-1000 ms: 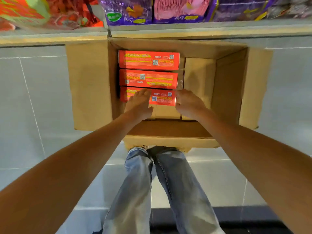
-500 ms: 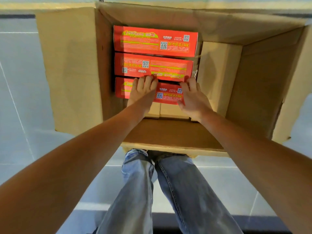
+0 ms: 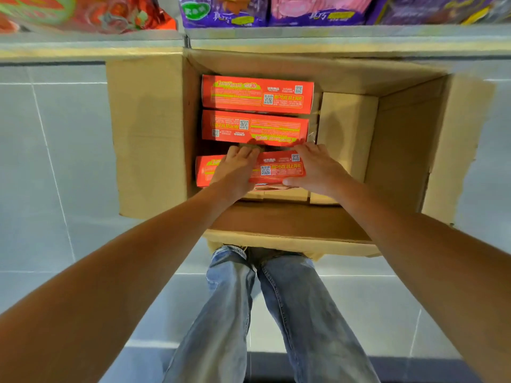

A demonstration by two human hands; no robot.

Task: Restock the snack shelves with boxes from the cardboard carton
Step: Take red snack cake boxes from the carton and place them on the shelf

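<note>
Both hands are down inside the cardboard carton point(image 3: 146, 134). The left hand point(image 3: 235, 172) and the right hand point(image 3: 315, 168) each grip one red box point(image 3: 276, 170), the one nearest the carton's near wall. Fingers curl over its far edge, and the right thumb hooks under its near edge.

The box could slip and fall back. The left hand sits near the middle, so the left end hangs free and could dip. That end is close to the carton's left wall and might catch on it coming up.

The box lies flat, print side up. Its long side runs left to right, along the near wall. Two more red boxes point(image 3: 257, 94) lie the same way behind it, toward the far wall. The snack shelf point(image 3: 331, 37) is just past the carton's far edge.
</note>
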